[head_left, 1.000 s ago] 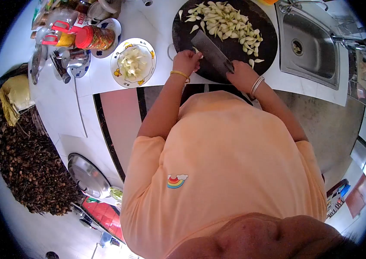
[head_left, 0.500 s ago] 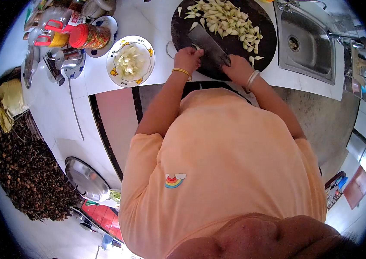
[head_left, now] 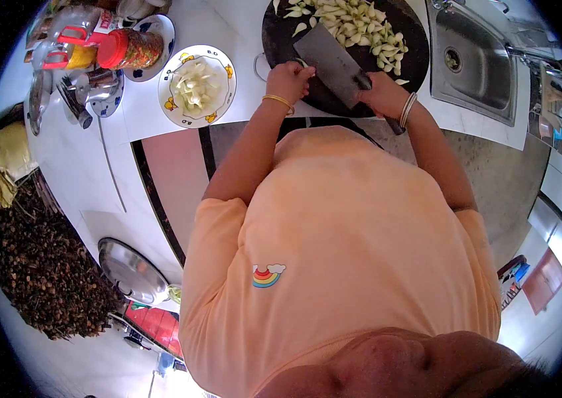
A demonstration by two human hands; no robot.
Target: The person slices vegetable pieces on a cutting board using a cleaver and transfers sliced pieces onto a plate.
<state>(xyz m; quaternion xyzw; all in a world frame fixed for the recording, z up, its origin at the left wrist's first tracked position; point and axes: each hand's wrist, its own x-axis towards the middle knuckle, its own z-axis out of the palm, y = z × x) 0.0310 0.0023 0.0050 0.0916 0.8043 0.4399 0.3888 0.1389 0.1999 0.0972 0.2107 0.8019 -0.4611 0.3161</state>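
My right hand [head_left: 386, 96] is closed round the handle of a broad dark cleaver [head_left: 334, 63], whose blade lies tilted flat over the round black board [head_left: 281, 40]. Beside the blade's left edge, my left hand [head_left: 289, 81] pinches a small pale piece, perhaps a clove, mostly hidden by the fingers. Many pale garlic cloves [head_left: 354, 25] are spread over the far part of the board. To the left, a patterned plate [head_left: 166, 86] holds a heap of pale cut pieces [head_left: 196, 86].
A steel sink [head_left: 487, 79] with a faucet is right of the board. Left of the plate stand a red-lidded jar [head_left: 128, 50], bottles and small dishes. A large metal lid [head_left: 132, 268] lies lower left, near piled firewood [head_left: 42, 265].
The cleaver's blade has turned flatter, showing more of its face, and its handle end now sticks out below my right hand. My right hand has moved slightly right.
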